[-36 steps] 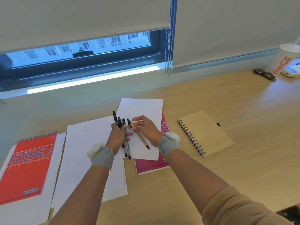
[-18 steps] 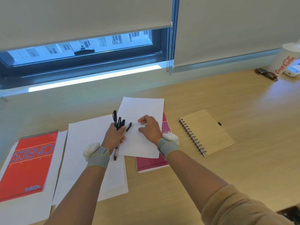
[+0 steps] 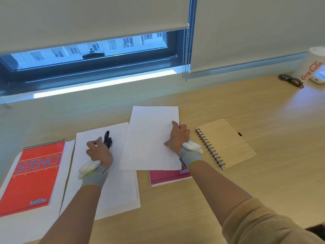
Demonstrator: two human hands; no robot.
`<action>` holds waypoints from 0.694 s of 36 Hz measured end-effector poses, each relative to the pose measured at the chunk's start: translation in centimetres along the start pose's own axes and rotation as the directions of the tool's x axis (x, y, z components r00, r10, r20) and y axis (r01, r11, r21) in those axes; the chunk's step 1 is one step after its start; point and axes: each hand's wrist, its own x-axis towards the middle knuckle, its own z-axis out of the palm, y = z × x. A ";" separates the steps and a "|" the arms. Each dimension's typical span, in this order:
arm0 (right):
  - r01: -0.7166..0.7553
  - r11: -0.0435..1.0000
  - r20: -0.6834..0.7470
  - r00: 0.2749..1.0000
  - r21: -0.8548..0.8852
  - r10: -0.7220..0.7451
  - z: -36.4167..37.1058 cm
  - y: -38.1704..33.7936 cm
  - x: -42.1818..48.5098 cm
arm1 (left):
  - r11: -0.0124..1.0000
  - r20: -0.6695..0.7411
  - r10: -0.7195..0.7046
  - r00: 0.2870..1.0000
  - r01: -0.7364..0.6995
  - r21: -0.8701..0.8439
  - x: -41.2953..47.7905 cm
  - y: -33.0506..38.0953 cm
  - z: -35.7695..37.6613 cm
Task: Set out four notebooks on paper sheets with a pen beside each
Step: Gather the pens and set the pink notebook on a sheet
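My left hand (image 3: 98, 152) grips a bundle of black pens (image 3: 108, 140) over a white paper sheet (image 3: 121, 187). My right hand (image 3: 177, 138) pinches the right edge of another white sheet (image 3: 149, 138), which lies over a pink notebook (image 3: 168, 177). A red STENO notebook (image 3: 35, 175) lies on a sheet (image 3: 26, 228) at the left. A tan spiral notebook (image 3: 226, 143) lies on the bare desk at the right.
A white Coca-Cola cup (image 3: 313, 67), sunglasses (image 3: 290, 80) and a small white device (image 3: 318, 78) stand at the far right of the wooden desk (image 3: 263, 173). A window sill and a bead chain (image 3: 186, 50) run along the back.
My left hand has carried the pens leftward over the left sheet. My right hand let go of the tan pen and moved to the right edge of the middle sheet.
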 end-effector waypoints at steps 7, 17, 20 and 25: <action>-0.032 0.999 0.050 0.998 -0.017 0.033 -0.6 0.0 0.7 | 0.992 0.034 0.083 0.996 -0.086 0.097 -0.3 -1.2 0.6; -0.034 0.998 0.009 0.999 -0.054 0.034 -1.8 1.1 1.1 | 0.946 0.019 0.214 0.977 -0.212 0.244 -0.6 -1.0 1.1; 0.013 0.998 -0.023 1.000 -0.056 -0.014 -1.7 1.4 0.9 | 0.937 -0.039 0.288 0.957 -0.273 0.216 -0.9 -0.8 1.4; -0.037 0.999 0.003 0.999 0.006 0.037 -1.5 2.1 0.7 | 0.920 -0.034 0.340 0.940 -0.325 0.219 -1.9 0.3 1.8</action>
